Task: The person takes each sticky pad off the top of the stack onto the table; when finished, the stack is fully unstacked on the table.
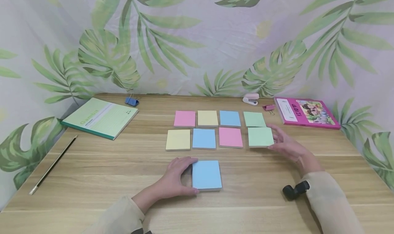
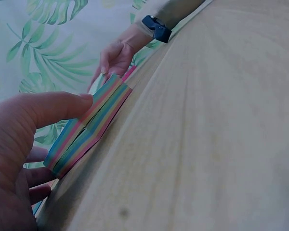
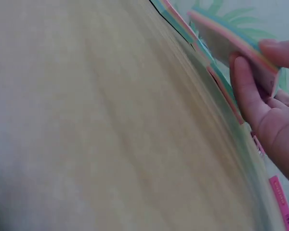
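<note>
On the near part of the table, a thick sticky note pad with a blue top point(image 1: 207, 174) is gripped at its left side by my left hand point(image 1: 172, 181), thumb in front and fingers behind. Its edges show striped coloured layers, with a gap partway down, in the left wrist view. My right hand point(image 1: 287, 146) pinches a thinner sticky note pad with a green top point(image 1: 260, 137) by its right edge. That pad is tilted and lifted off the table in the right wrist view, its pale underside point(image 3: 221, 45) showing. Behind it lies another green-topped pad point(image 1: 254, 119).
Left of the right hand lie two rows of pads, including pink point(image 1: 230, 137), blue point(image 1: 204, 139) and yellow point(image 1: 178, 140) ones. A notebook point(image 1: 101, 117), pencil point(image 1: 53, 165) and blue binder clip point(image 1: 132, 101) are left; a stapler point(image 1: 251, 99), pink clip point(image 1: 269, 107) and pink book point(image 1: 307, 113) are right.
</note>
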`<state>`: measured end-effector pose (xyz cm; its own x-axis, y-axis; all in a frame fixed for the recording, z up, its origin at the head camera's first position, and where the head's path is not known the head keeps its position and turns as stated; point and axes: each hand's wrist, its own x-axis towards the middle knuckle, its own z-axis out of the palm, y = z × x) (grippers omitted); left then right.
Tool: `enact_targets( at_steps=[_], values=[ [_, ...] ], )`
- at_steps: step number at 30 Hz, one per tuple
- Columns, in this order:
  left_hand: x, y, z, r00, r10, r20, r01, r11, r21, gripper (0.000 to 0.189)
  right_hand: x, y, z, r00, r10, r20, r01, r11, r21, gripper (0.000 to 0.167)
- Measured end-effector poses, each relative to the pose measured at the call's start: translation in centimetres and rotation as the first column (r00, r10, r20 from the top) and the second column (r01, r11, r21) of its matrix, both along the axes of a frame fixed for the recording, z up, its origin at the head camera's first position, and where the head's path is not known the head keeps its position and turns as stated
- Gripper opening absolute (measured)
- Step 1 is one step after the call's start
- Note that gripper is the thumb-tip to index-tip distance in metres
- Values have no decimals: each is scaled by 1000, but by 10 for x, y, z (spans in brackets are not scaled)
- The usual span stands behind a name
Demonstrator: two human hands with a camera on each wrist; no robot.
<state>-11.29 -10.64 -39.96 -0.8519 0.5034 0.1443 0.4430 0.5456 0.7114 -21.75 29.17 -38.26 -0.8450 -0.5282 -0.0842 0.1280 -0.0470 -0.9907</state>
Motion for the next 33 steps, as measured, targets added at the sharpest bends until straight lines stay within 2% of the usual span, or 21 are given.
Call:
enact_targets(
  at_steps=[4,7,12,16,20,22,26,29,33],
  values=[
    [0,1,0,1000,-1,-3,1,1000,-4,86,-4,3,-6,999,0,41,0,1000,10,85],
    [0,1,0,1000,-1,-3,1,1000,-2,87,-7,3,-9,999,15,41,-16,999,33,86],
    [-1,2,0,1000,-2,-4,2,1000,-5,87,-9,5,-7,999,23,38,-28,991,129,89],
    [0,2,1,1000,1,4,-1,1000,-7,87,-4,10,1,999,-12,37,2,963,269,84],
    [0,0,1,1000,9,13,-8,1000,-13,88,5,15,15,998,6,-60,17,929,371,77],
    [0,-2,1,1000,17,10,-17,1000,-21,88,9,14,24,992,27,-126,23,926,377,75],
    [-1,-6,2,1000,26,-5,-26,999,-35,88,17,2,38,978,75,-197,-9,948,319,67],
    [-1,-7,1,1000,22,-19,-23,999,-43,88,24,-20,40,965,152,-211,-92,958,272,65],
    [0,-6,-1,999,22,-41,-24,999,-40,89,37,-62,34,936,259,-240,-208,954,217,69]
  ],
)
